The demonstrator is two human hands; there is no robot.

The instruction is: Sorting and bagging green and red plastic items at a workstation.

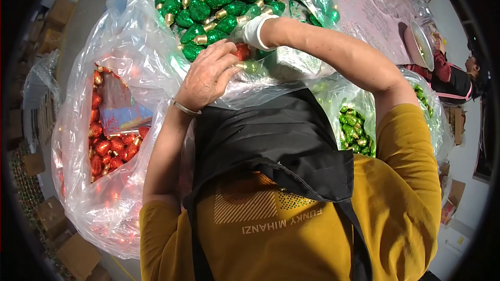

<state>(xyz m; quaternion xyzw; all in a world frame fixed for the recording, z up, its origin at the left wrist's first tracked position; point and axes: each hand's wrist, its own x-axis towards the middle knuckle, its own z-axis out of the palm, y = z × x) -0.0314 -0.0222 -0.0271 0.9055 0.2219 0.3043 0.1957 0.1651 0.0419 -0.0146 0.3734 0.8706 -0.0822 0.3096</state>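
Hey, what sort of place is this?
Probably a small workshop or packing area: green glittery bulb ornaments lie heaped in plastic, red bulb ornaments fill a clear bag, and cardboard boxes are piled at left.

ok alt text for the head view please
A person's left hand and blurred, white-cuffed right hand work beside glittery green ornaments in clear plastic, a red ornament close to both. Red ornaments sit in plastic at left, lighter green ornaments at right.
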